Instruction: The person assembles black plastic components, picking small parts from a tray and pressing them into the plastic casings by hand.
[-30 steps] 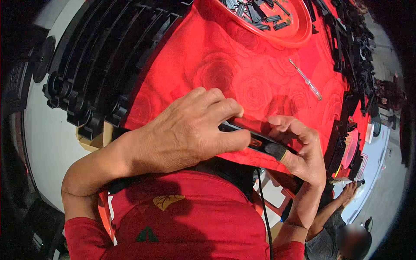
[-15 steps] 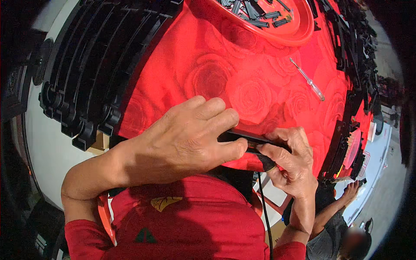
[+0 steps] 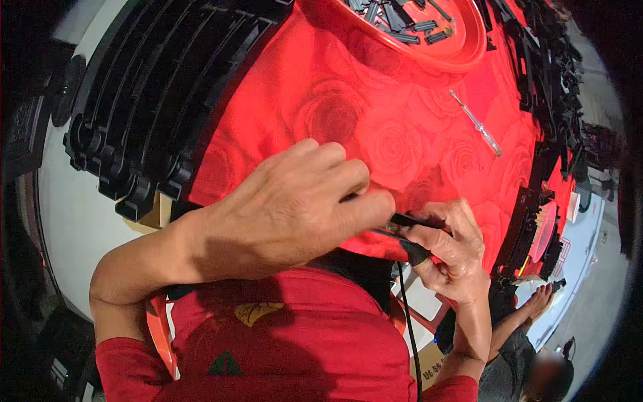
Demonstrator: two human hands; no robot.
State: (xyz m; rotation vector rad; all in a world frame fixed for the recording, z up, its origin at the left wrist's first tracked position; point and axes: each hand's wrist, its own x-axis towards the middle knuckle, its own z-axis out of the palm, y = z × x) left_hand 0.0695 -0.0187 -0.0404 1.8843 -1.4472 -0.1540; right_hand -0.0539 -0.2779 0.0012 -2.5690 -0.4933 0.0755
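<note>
A small black plastic piece [image 3: 402, 220] is held between my two hands, over the near part of the red rose-patterned cloth [image 3: 395, 151]. My left hand [image 3: 311, 201] is closed round its left end, the thumb lying along it, and covers much of it. The fingers and thumb of my right hand [image 3: 452, 244] pinch the other end. A dark wrap [image 3: 414, 253] shows on one finger of that hand. The piece's exact kind is hidden by my fingers.
A red tray [image 3: 462, 57] of small black pieces stands at the far side, with a clear-handled screwdriver [image 3: 479, 127] nearer. Long black slatted parts [image 3: 154, 100] lie at left, more black parts [image 3: 532, 74] at right. A co-worker's hand [image 3: 539, 301] shows at lower right.
My left hand has shifted slightly right, its thumb further along the black piece, and now hides more of it. My right hand keeps nearly the same place.
</note>
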